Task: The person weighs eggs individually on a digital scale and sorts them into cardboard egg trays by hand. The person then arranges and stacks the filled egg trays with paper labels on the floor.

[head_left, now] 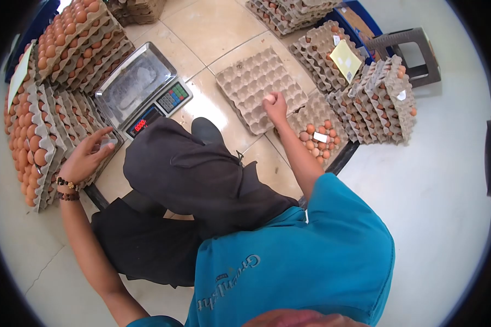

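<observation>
My right hand (276,110) is closed around a pale brown egg (269,99), above the near right part of a grey pulp egg tray (259,82) whose cups hold no eggs. Beside that tray, partly under it, lies a second tray (311,113) with several brown eggs and a small white label (320,137) on them. My left hand (87,155) has its fingers apart, between the left egg stack and the digital scale (136,82). I see nothing held in it. The scale's steel pan is bare, and its red display (140,125) appears to read zero.
Tall stacks of filled egg trays (73,41) rise at the left. More stacks (373,101) stand at the right, one bearing a yellow paper (345,61). A blue crate (360,16) and a grey plastic handle (414,57) are behind. My bent knees (185,158) are close to the scale.
</observation>
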Motion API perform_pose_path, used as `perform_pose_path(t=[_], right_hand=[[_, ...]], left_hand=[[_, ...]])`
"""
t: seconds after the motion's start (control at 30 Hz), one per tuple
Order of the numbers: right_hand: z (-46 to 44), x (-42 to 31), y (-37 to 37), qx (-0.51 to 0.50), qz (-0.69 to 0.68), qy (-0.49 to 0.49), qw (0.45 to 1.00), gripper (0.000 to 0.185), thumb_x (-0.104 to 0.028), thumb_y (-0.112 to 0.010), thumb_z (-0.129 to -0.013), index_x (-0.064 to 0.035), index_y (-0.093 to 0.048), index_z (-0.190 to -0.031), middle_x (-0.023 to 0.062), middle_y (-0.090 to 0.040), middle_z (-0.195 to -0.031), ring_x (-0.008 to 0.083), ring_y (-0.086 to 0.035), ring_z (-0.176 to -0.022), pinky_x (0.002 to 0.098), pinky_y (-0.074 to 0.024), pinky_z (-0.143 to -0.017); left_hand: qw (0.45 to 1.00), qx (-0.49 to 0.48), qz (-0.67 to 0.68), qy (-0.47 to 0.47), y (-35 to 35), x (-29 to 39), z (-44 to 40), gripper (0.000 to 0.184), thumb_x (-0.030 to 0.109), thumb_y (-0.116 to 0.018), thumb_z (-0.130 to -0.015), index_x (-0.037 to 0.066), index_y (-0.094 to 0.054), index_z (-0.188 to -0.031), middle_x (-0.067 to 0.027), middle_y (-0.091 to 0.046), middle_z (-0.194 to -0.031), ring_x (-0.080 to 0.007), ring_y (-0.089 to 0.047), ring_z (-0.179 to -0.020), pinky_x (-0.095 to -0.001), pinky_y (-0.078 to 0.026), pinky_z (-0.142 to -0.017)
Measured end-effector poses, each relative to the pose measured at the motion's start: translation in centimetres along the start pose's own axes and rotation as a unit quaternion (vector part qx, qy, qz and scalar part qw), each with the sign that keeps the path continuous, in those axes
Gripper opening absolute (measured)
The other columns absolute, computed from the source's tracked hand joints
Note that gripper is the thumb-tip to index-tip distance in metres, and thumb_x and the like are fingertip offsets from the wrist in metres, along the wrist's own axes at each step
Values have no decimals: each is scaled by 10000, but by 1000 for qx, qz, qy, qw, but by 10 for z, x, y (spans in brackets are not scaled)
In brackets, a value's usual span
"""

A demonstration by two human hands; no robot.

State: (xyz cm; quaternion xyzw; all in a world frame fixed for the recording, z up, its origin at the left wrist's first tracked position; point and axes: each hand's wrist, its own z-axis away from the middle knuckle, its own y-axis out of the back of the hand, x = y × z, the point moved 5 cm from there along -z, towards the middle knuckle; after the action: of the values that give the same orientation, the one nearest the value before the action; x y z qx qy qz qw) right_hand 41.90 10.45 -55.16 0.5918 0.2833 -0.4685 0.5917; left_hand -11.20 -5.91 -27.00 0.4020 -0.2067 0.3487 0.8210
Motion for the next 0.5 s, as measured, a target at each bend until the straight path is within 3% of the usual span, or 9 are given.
perform_pose_path(t=[0.07,0.2,0.3,0.37,0.43,0.5], right_hand=[[0,-32,-7,78,152,224,960,321,-143,-688,-864,-18,-620,-1152,162,-687,-977,328,-680,-876,398,-548,-824],[-6,-17,-21,-66,187,154,968,279,-153,-679,-864,-26,-672,-1112,202,-682,-1116,372,-664,-997,428,-527,-864],[28,-32,-11,104,197,307,926,239,-140,-665,-870,-24,-694,-1077,190,-688,-1100,364,-666,-971,419,-527,-859],[63,-48,-5,102,143,263,949,198,-121,-651,-878,-10,-711,-1030,166,-711,-949,331,-695,-840,396,-545,-784],[97,-37,-19,-27,112,64,991,167,-108,-646,-895,5,-714,-997,115,-711,-813,244,-695,-748,355,-542,-703],[117,-35,-45,-162,-45,17,986,167,-122,-667,-904,21,-711,-976,88,-712,-777,196,-678,-718,329,-537,-675]], left_hand=[[1000,11,10,-12,0,2,0,517,285,-648,-1007,72,-514,-1458,-149,-659,-1178,-176,-632,-1045,-325,-503,-937],[999,32,-17,-26,3,-9,-3,508,280,-656,-998,91,-526,-1451,-151,-670,-1122,-187,-623,-1020,-338,-500,-929],[998,35,-46,-25,7,-10,-4,509,266,-661,-995,118,-520,-1461,-164,-663,-1175,-200,-615,-1086,-357,-493,-955],[997,55,3,-59,5,2,-6,514,187,-643,-983,132,-504,-1475,-169,-648,-1237,-213,-612,-1127,-362,-486,-981],[993,51,43,-100,0,22,-10,569,83,-604,-960,136,-459,-1507,-163,-625,-1297,-203,-601,-1162,-349,-478,-1004],[986,28,77,-148,-6,48,-16,676,-45,-541,-924,129,-383,-1557,-145,-591,-1354,-170,-582,-1192,-320,-469,-1025]])
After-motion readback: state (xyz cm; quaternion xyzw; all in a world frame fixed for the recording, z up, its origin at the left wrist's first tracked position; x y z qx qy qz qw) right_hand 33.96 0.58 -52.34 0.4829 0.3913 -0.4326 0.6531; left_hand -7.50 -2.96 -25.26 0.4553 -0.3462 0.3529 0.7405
